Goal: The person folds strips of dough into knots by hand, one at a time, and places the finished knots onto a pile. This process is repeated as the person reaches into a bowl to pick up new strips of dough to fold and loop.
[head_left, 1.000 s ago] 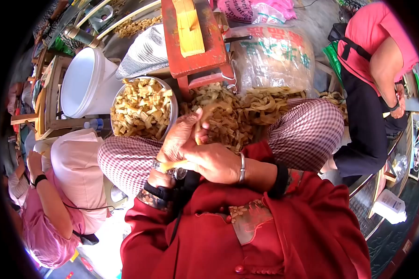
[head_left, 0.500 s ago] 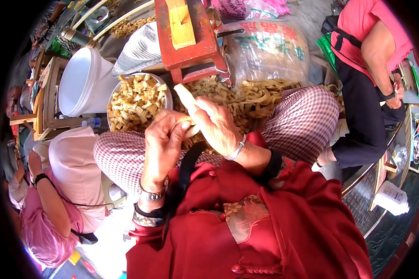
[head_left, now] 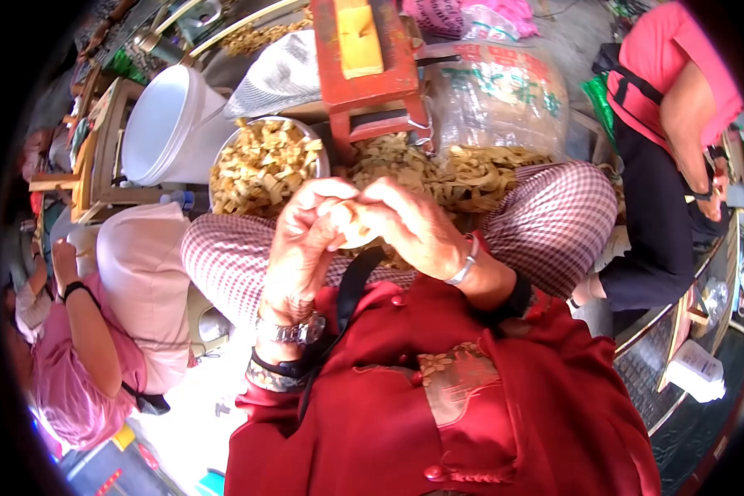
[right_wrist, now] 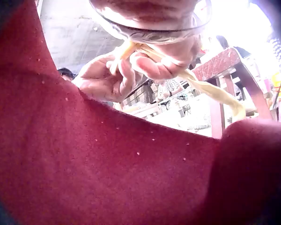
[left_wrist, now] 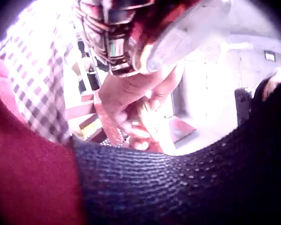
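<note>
Both hands meet above the lap in the head view, pinching a pale yellow strip (head_left: 355,228) between them. The left hand (head_left: 304,240) has its thumb and fingers bent round the strip's left side; the right hand (head_left: 417,231) grips it from the right. In the right wrist view the strip (right_wrist: 215,92) trails from the right hand (right_wrist: 166,58) towards a red stool, while the left hand (right_wrist: 105,77) holds its other part. Glare washes out much of the left wrist view, where the left hand (left_wrist: 131,93) shows near the pale strip.
A bowl (head_left: 323,165) of folded yellow pieces stands beyond the left knee, beside a white bucket (head_left: 159,124). Loose strips (head_left: 488,178) lie before a red stool (head_left: 372,91) and a plastic sack (head_left: 500,99). Other people sit at left and right.
The hands went from crossed wrists, through the right hand holding a folded piece upright, to fingertips meeting at the strip. The surroundings have shifted slightly in the head view.
</note>
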`<state>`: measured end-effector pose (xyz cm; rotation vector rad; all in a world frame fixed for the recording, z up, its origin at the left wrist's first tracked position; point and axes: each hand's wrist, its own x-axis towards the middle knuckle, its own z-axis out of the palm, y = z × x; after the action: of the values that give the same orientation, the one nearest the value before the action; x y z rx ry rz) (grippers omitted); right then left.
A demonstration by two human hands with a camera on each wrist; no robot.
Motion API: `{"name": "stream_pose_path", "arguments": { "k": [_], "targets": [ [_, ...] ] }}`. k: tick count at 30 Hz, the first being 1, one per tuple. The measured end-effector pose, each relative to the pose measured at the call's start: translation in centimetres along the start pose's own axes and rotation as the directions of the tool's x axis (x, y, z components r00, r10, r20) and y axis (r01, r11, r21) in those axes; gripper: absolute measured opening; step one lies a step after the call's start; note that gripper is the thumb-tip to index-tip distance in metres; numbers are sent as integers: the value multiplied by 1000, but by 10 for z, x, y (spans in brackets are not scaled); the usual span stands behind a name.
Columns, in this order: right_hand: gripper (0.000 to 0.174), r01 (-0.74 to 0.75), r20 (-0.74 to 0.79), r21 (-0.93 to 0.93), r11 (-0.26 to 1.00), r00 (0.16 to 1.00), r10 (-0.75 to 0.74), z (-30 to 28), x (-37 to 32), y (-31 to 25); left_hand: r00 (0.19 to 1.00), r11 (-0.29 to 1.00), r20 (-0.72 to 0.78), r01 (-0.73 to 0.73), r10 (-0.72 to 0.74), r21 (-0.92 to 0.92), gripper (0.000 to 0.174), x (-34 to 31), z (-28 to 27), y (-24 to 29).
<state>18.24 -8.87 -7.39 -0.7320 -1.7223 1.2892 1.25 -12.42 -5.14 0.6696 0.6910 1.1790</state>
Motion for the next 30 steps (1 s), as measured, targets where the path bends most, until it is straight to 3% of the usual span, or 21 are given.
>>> {"name": "stream_pose_path", "arguments": {
  "k": [2, 3, 4, 5, 6, 8, 11, 14, 17, 19, 21, 23, 25, 27, 30],
  "targets": [
    [22, -98, 35, 70, 993, 995, 96, -7, 0, -11, 996, 995, 82, 47, -40, -86, 31, 1, -4, 0],
    [23, -156, 62, 81, 984, 987, 151, -10, -1, -12, 998, 987, 40, 50, -44, -156, 33, 0, 23, 10],
    [26, -207, 78, 179, 962, 978, 195, -11, -1, -13, 995, 994, 45, 95, -92, -59, 40, -1, 16, 9],
    [27, -221, 82, 163, 962, 974, 210, -13, -3, -10, 989, 989, 48, 140, -142, 38, 47, -1, 8, 7],
    [28, -235, 86, 147, 961, 971, 225, -15, -4, -4, 999, 958, 35, 26, -38, 287, 47, 1, 8, 5],
    [32, -249, 50, 132, 959, 968, 245, -10, -7, 4, 983, 677, 82, -172, 164, 715, 47, 4, 12, 0],
    [30, -207, 29, 128, 970, 978, 205, -5, -5, 5, 954, 558, 152, -277, 260, 782, 42, 5, 15, -6],
    [27, -239, 8, 127, 963, 971, 240, -2, -3, 1, 991, 837, -98, -19, 87, 547, 33, 1, 20, -9],
    [27, -304, 16, 218, 928, 951, 308, -3, -2, -13, 994, 969, -107, 52, -26, 242, 39, 2, 17, -7],
    [28, -342, 19, 314, 886, 935, 354, -5, -2, -18, 992, 989, -54, 116, -111, 91, 41, 1, 16, -7],
    [24, -67, -118, 48, 997, 990, 72, -3, -4, 0, 982, 980, 10, 190, -190, -60, 43, 0, 14, -5],
    [24, 28, -95, -43, 999, 995, -32, -15, -8, 14, 982, 969, 91, 180, -167, -169, 44, 2, 11, 1],
    [25, -218, -123, -58, 974, 970, 210, -35, -9, -6, 989, 969, 11, 150, -151, -194, 43, 0, 12, 6],
    [26, -235, -211, -81, 969, 954, 214, -54, -12, -1, 997, 933, 50, 74, -61, -351, 42, 0, 1, 11],
    [26, -183, -68, -302, 935, 983, 170, -66, -11, 0, 999, 965, 6, 48, -48, -257, 44, 4, -3, 16]
  ]
}}
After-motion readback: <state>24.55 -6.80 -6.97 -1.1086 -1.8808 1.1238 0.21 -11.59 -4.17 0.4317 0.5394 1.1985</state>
